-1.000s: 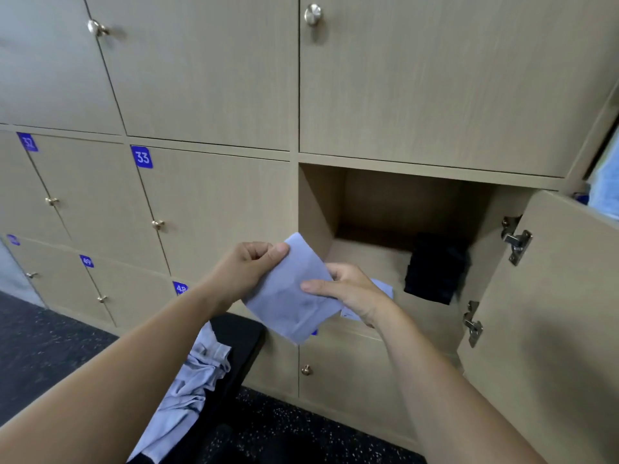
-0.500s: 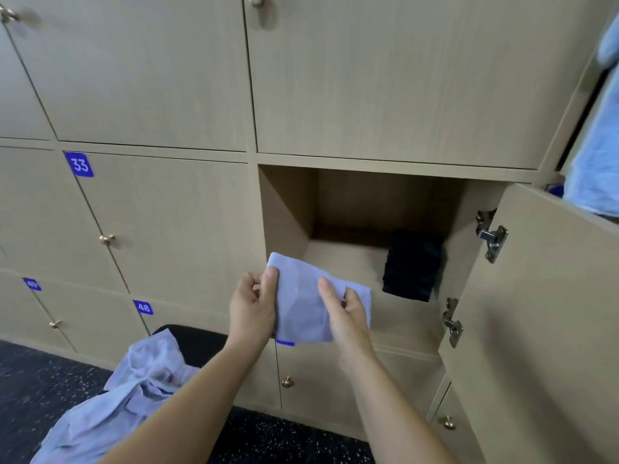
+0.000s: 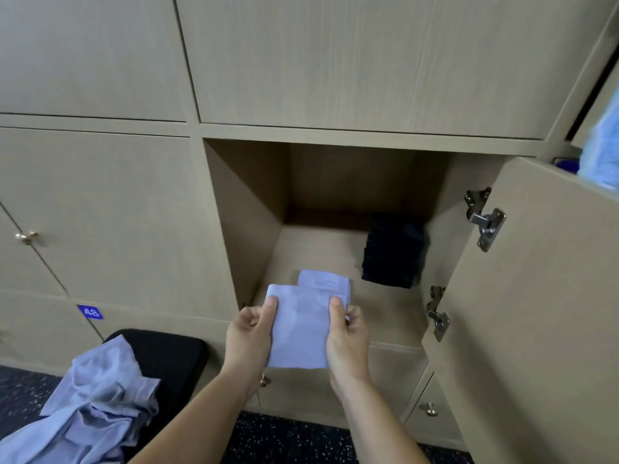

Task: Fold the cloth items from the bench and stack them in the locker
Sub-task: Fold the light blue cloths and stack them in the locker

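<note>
Crumpled blue cloth (image 3: 97,403) on black bench (image 3: 169,354)

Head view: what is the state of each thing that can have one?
Locker door: open.
Pale blue cloth: folded, held before the locker.
Left hand: pinches its left edge.
Right hand: pinches its right edge.
Dark cloth: lying inside locker.
Blue garment: crumpled on bench.

Only thing I can actually read is a small blue label (image 3: 90,312) with a white "48". It's a bit blurry but legible. It's stuck on the top left corner of a closed locker door (image 3: 216,336), down and left of the open locker (image 3: 248,222), right above the black bench (image 3: 174,356).
</note>
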A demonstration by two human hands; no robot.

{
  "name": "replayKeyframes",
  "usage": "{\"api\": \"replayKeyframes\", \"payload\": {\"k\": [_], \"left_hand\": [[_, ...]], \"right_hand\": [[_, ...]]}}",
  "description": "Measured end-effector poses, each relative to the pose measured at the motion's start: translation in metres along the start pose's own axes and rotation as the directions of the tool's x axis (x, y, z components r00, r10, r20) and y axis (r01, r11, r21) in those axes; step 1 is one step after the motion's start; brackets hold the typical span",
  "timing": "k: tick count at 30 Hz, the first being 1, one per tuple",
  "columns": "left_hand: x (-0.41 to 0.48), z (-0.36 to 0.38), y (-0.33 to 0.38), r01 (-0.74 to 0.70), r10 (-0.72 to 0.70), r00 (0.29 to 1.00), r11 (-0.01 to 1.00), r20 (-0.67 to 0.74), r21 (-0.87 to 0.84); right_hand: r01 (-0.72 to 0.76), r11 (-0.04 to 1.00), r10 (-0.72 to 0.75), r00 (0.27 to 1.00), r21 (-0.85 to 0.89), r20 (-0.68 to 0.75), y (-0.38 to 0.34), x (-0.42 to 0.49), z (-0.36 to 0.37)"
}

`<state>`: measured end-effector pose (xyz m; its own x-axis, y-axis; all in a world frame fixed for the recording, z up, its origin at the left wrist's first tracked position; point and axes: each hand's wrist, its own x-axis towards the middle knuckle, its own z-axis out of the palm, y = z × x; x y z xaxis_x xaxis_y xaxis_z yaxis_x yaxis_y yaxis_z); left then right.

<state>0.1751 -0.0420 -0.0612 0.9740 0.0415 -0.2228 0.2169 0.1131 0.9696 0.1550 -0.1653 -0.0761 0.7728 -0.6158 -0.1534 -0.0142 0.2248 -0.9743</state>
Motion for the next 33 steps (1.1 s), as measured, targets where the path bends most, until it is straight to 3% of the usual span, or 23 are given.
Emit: {"api": "replayKeyframes", "payload": {"k": [6, 10, 15, 27, 30, 33], "left_hand": [[0.043, -0.001, -0.027, 0.258, -0.260, 0.957, 0.966, 0.129, 0.030], [0.085, 0.013, -0.016, 0.163, -0.168, 0.973, 0.986, 0.156, 0.045], [0.142, 0.044, -0.004, 0.050, -0.073, 0.984, 0.989, 0.165, 0.138], [0.174, 0.052, -0.045, 0.000, -0.043, 0.985, 0.968, 0.169, 0.251], [0.169, 0.051, -0.045, -0.172, 0.103, 0.970, 0.931, 0.221, 0.323], [0.161, 0.049, -0.045, -0.453, 0.343, 0.890, 0.744, 0.301, 0.491]], "right_hand": [[-0.046, 0.980, 0.039, 0.998, -0.193, -0.040, 0.026, 0.040, -0.023], [0.038, 0.958, -0.024, 0.998, -0.284, 0.053, 0.012, 0.084, -0.023], [0.080, 0.937, -0.065, 0.996, -0.341, 0.057, -0.002, 0.146, -0.009], [0.106, 0.914, -0.103, 0.994, -0.391, 0.030, 0.041, 0.183, -0.010], [0.272, 0.799, -0.279, 0.958, -0.537, 0.070, 0.044, 0.178, -0.017], [0.579, 0.545, -0.507, 0.804, -0.607, 0.312, 0.037, 0.169, -0.019]]}}
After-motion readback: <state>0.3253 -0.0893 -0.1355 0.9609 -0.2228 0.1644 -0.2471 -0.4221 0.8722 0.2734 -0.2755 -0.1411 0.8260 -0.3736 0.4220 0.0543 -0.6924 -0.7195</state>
